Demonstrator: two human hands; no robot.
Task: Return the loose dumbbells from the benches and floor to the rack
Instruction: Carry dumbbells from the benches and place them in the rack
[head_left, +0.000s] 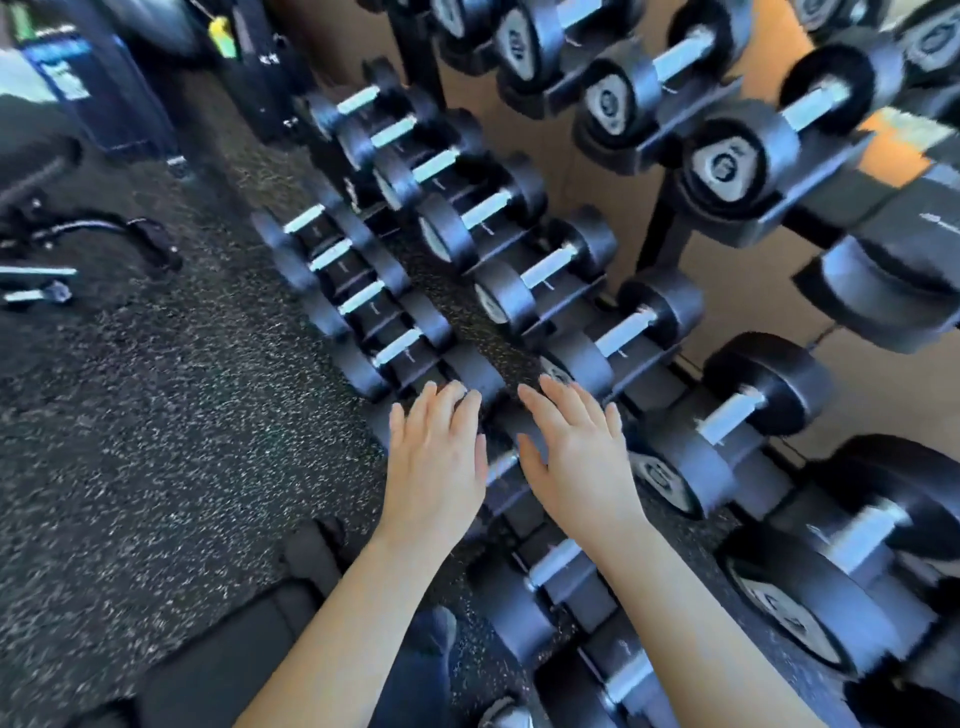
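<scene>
Crowding the released, straight fingers (441, 410) of left hand (436, 467) and right hand (582, 462), dumbbells (550, 267) are racked ahead and rightward; open floor (156, 415) is seen leftward.

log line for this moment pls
place: rack | left hand: open, empty, over front row | right hand: open, empty | between hands: front-row dumbbell seated on rack | contact: cannot tell
</scene>
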